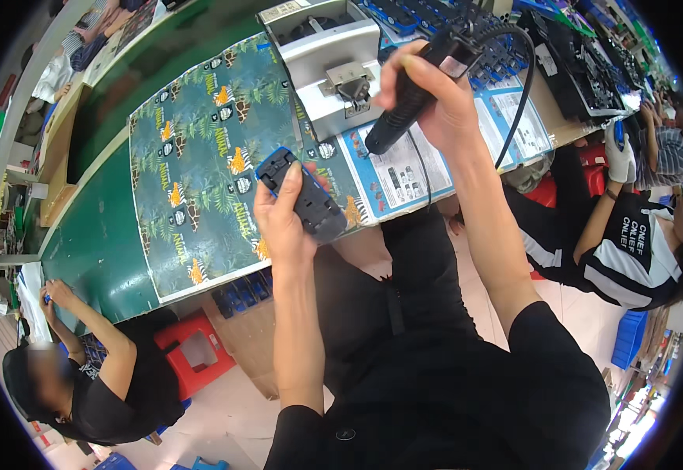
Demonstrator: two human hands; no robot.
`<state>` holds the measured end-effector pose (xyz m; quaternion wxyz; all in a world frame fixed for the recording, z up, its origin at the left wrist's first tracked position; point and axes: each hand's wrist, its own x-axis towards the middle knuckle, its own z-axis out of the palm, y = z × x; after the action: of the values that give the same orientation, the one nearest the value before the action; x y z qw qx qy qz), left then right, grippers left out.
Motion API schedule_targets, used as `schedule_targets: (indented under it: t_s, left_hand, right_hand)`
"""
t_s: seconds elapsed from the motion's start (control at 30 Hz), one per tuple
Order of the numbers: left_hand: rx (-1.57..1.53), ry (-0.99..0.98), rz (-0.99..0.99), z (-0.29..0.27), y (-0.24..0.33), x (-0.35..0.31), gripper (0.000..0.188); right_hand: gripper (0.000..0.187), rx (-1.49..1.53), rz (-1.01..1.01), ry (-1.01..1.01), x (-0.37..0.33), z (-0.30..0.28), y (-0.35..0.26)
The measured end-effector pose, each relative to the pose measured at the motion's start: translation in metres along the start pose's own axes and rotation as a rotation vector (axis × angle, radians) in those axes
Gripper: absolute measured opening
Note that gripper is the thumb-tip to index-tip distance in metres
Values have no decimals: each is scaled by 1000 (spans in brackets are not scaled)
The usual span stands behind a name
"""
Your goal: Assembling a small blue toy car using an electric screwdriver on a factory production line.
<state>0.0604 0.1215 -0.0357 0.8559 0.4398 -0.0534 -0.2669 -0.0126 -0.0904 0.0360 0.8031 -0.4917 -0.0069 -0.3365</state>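
My left hand (pixel 283 205) is closed round a black plastic housing with a blue edge (pixel 319 205), thumb on its upper face, just above the table's near edge. Raised to the right, my right hand (pixel 435 90) grips a black electric screwdriver (pixel 404 117). Its thick dark body slants down to the left, and a black cable (pixel 531 70) loops beside it. The screwdriver and the housing are apart. Between and beyond my hands stands a grey-white screw feeder (pixel 326 78), close to the screwdriver.
Printed sheets with animal patterns (pixel 200 172) cover the green table (pixel 91 227). Several blue-and-black parts (pixel 498 63) lie at the far right, with a black tray of parts (pixel 580 66) beyond. Co-workers sit on both sides; a red stool (pixel 193 352) stands at the left.
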Motion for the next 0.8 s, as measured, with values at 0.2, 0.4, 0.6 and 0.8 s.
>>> schedule_targets:
  t_s: [0.2,0.4,0.6,0.8]
  left_hand:
    - [64,-50,72,2,-12,0,20]
    - [99,-56,86,2,-8,17,20]
    - [265,35,135,-5,1,11,22]
    - [199,-39,81,2,-21,-5,22]
  right_hand:
    - [14,-158,-401,-143,22,30,-45]
    - [18,-413,-383,10,45,78,-32]
    - [17,-599,-370,-48,59,93,-14]
    - [17,-404,-239,73,43,68,-15]
